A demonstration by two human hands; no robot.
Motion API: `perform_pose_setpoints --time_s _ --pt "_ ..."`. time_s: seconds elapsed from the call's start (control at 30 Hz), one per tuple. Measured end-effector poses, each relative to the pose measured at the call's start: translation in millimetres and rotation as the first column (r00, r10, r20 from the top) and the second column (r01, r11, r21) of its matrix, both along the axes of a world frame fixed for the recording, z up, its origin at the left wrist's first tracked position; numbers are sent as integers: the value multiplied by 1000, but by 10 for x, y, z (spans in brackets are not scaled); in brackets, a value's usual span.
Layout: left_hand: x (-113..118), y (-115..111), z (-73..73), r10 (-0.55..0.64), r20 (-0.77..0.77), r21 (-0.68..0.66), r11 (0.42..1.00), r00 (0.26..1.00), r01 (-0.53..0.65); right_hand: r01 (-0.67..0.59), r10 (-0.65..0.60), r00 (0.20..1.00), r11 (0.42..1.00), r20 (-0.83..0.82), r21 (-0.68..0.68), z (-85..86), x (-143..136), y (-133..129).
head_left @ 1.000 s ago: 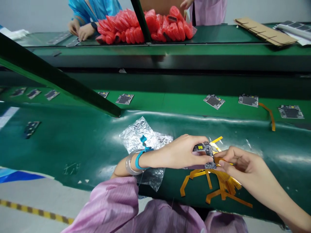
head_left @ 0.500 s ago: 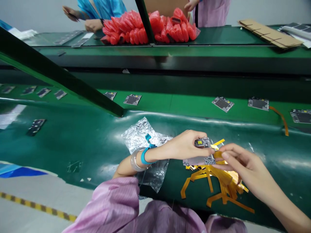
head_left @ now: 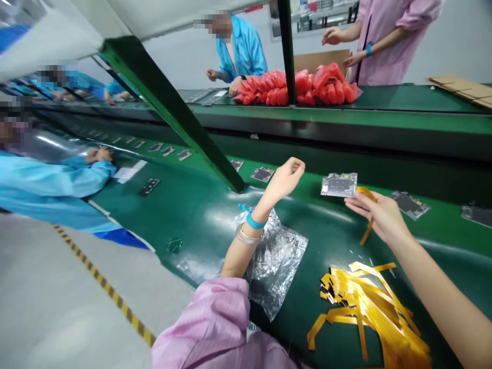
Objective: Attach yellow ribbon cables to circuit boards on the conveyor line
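Note:
My right hand point(head_left: 378, 215) pinches a circuit board point(head_left: 339, 185) at its right edge, along with an orange flex cable point(head_left: 368, 231) that hangs down from there. The board is over the green belt. My left hand point(head_left: 285, 179) is raised near the belt's edge with its fingers curled; whether anything is between them is too small to tell. Close by it, another circuit board point(head_left: 263, 174) lies on the belt. A pile of orange flex cables point(head_left: 365, 302) rests on the green table below my right hand. Under my left forearm lies a clear plastic bag point(head_left: 280, 256).
More boards point(head_left: 410, 205) lie along the belt point(head_left: 307, 179). A slanted green post point(head_left: 180, 118) rises left of centre. Red wrapped items point(head_left: 295, 87) are heaped on the far bench. A person in blue point(head_left: 49, 179) sits at the left; others stand or sit across the line.
The view has turned left. My left hand has let go of the board and moved toward the belt. My right hand has carried the board with its cable up over the belt.

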State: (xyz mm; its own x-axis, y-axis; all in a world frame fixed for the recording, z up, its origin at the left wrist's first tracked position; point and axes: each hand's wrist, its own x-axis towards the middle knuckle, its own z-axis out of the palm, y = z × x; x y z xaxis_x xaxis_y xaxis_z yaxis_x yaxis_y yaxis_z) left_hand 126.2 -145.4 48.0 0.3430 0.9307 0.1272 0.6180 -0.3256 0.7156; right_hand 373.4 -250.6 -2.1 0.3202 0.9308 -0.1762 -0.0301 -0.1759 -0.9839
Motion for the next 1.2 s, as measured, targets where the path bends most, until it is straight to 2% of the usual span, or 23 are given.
perform_pose_setpoints --time_s 0.1,0.2,0.3,0.43,0.53,0.63,0.7,0.8,0.87,0.9,0.97,1.03,1.13,1.2 --pt "-340 376 -74 76 -132 -1 997 988 -76 189 -191 969 982 158 29 -232 170 234" --pt "-643 687 -176 112 -291 -30 992 950 -126 280 -293 908 956 299 89 -405 329 67" --pt "-858 893 -277 89 -413 -71 989 906 -129 211 -242 890 970 386 121 -429 421 -344" --pt "-991 1007 -355 -7 -504 -133 989 864 -70 78 -117 853 992 509 98 -278 449 -926" --pt "-1006 1033 -344 -13 -540 -124 990 842 -64 -43 -8 800 997 601 70 -157 385 -1277" --pt "-925 996 -267 -8 -532 -79 996 847 -40 -212 157 752 977 641 10 -120 220 -1518" --pt "-778 898 -191 -38 -490 -40 999 871 21 -310 256 722 950 642 -30 -149 66 -1593" --pt "-399 602 -69 -106 -393 35 991 913 130 -397 339 691 916 639 -57 -235 -172 -1570" --pt "-91 330 6 -186 -283 69 975 941 213 -429 369 679 901 634 -64 -286 -296 -1494" --pt "59 183 38 -260 -158 76 959 953 274 -440 379 678 896 630 -66 -301 -340 -1454" --pt "316 -107 80 -393 92 43 919 915 391 -449 388 688 892 614 -61 -308 -390 -1395" --pt "492 -371 89 -454 276 -26 878 847 479 -444 384 718 895 581 -43 -283 -392 -1388" --pt "607 -699 54 -479 452 -205 766 753 610 -384 327 802 923 500 13 -183 -334 -1496" --pt "623 -883 28 -474 501 -300 689 724 660 -282 224 868 957 443 69 -73 -279 -1617"
